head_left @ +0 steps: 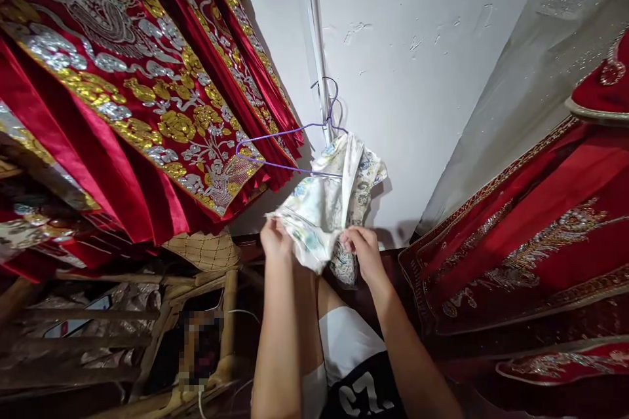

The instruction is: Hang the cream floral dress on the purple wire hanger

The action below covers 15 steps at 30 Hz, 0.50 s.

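Observation:
A small white garment with a pale blue and green floral print [309, 200] hangs partly on a purple wire hanger [275, 162]. The hanger's left arm is bare, and its right part goes into the cloth. My left hand [276, 239] pinches the garment's lower left edge. At the lower right, my right hand [362, 249] is closed on the cloth near a white strip that runs down the front. A lacy, patterned part of the garment hangs behind my right hand. The hanger's hook is up by a white vertical strip [314, 19] on the wall.
Red skirts with gold and silver embroidery [177, 124] hang at the left. More red embroidered cloth [531, 236] and sheer fabric [521, 78] hang at the right. A bamboo chair [228, 314] stands at the lower left, with a phone [73, 326] beside it. The white wall [393, 91] is close ahead.

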Motion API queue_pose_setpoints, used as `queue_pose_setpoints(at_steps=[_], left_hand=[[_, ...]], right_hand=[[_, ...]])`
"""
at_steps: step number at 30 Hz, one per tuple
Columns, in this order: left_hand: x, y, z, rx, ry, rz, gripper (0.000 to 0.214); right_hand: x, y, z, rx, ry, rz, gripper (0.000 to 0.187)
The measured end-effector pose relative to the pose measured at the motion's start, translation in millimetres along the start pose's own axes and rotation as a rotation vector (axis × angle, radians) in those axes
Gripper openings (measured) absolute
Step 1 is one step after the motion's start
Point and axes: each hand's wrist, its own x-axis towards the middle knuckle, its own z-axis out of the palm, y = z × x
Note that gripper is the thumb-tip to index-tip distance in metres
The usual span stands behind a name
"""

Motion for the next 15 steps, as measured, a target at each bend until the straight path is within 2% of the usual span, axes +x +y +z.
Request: queue_pose_setpoints(at_steps=[3,5,8,10,12,13,15], left_hand=[[-32.6,-35.9,-4.3,-0.053,-0.042,-0.088,0.022],[-52.4,-43.5,0.9,-0.079,-0.211,-0.129,0.012],[-78.7,-35.3,11.1,-0.014,-0.541,-0.103,0.022],[-96.6,-24.2,16.5,0.134,-0.695,-0.016,0.029],[-114.8,-12.6,21.2,0.366,-0.872,0.085,0.029],[-122.9,-7.0,23.6,0.507,-0.974,0.146,0.028],[-133.6,3.2,28.6,0.786,-1.139,0.305,0.023]], right_hand=[[-23.0,15.0,-10.9,0.017,0.042,0.041,0.032],[-30.4,23.3,-27.2,-0.07,-0.031,0.127,0.035],[-28.3,23.6,-51.3,-0.285,-0.196,0.262,0.039],[-20.8,14.5,-57.6,-0.356,-0.15,0.229,0.044],[-12.0,-0.5,-53.9,-0.28,-0.058,0.17,0.054],[-8.0,-9.3,-49.2,-0.197,-0.066,0.176,0.059],[-1.1,-28.2,-36.9,0.003,-0.183,0.261,0.069]])
